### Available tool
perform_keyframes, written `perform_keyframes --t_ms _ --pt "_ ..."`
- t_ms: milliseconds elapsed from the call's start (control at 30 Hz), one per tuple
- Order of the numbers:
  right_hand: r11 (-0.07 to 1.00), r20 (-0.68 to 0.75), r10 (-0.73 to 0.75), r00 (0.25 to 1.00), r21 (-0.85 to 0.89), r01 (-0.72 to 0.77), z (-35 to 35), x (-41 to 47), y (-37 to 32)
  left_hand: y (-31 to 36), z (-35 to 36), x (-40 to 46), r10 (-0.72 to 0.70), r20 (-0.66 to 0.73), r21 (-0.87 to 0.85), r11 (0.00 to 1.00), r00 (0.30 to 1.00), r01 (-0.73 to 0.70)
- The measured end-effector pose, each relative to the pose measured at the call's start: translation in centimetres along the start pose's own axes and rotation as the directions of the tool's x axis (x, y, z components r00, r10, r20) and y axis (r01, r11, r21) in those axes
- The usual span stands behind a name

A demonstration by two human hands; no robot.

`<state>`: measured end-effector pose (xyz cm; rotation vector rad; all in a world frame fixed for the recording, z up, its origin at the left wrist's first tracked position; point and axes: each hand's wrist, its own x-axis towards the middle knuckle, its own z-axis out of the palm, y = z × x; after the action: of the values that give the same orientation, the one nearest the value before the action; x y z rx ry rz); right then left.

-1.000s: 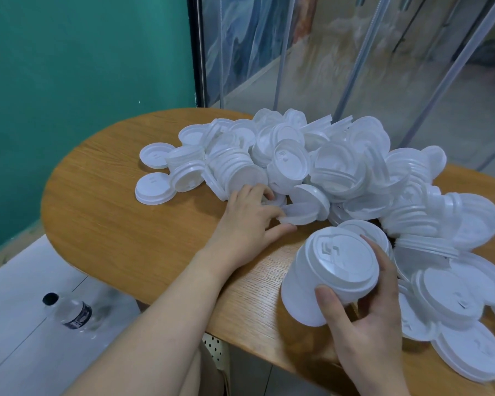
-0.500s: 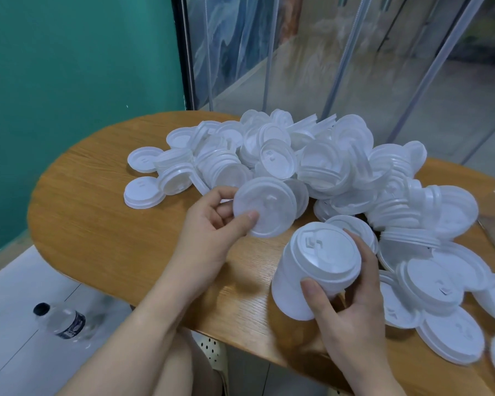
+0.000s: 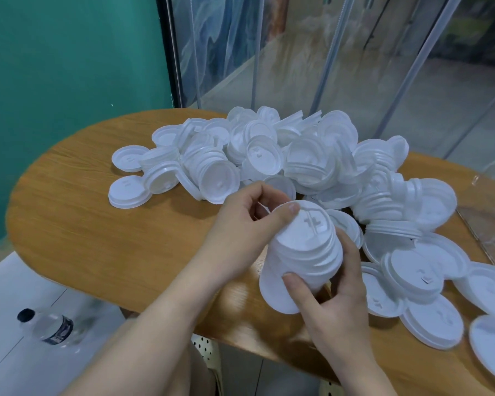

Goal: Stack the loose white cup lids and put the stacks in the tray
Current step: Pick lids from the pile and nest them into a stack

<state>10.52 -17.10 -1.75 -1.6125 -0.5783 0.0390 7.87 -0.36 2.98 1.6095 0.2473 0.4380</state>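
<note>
A tilted stack of white cup lids [image 3: 300, 261] is held above the near edge of the wooden table [image 3: 77, 212]. My right hand [image 3: 335, 298] grips the stack from below, thumb on its near side. My left hand [image 3: 249, 221] pinches the top lid [image 3: 312, 224] at its rim, thumb on top, setting it on the stack. A large heap of loose white lids [image 3: 283, 158] covers the table's middle and right. A clear tray edge [image 3: 486, 232] shows at the far right.
Two single lids [image 3: 129, 158] lie apart at the heap's left. Flat lids [image 3: 432, 324] spread along the near right edge. A plastic water bottle [image 3: 49, 327] lies on the floor at lower left. A teal wall and glass panels stand behind the table.
My left hand picked a lid from the heap, carried it right and brought it onto the stack in my right hand. The stack has stayed in my right hand.
</note>
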Motion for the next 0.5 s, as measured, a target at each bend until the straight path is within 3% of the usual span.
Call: perform_keyframes --t_ms 233,367,500 --pt "0.999 0.001 0.021 1.0 0.027 -0.021 0.0 -0.2 0.6 -0.2 0.9 0.3 0.039 0.063 0.149 0.988 0.997 -0.048" --pt "1.0 0.015 0.017 1.0 0.017 -0.018 -0.1 -0.2 0.5 -0.4 0.8 0.3 0.076 0.043 0.121 0.989 0.996 -0.08" --pt "1.0 0.014 0.001 1.0 -0.001 -0.001 0.0 0.0 0.4 -2.0 -0.1 1.8 0.109 -0.183 0.106 0.99 0.977 -0.091"
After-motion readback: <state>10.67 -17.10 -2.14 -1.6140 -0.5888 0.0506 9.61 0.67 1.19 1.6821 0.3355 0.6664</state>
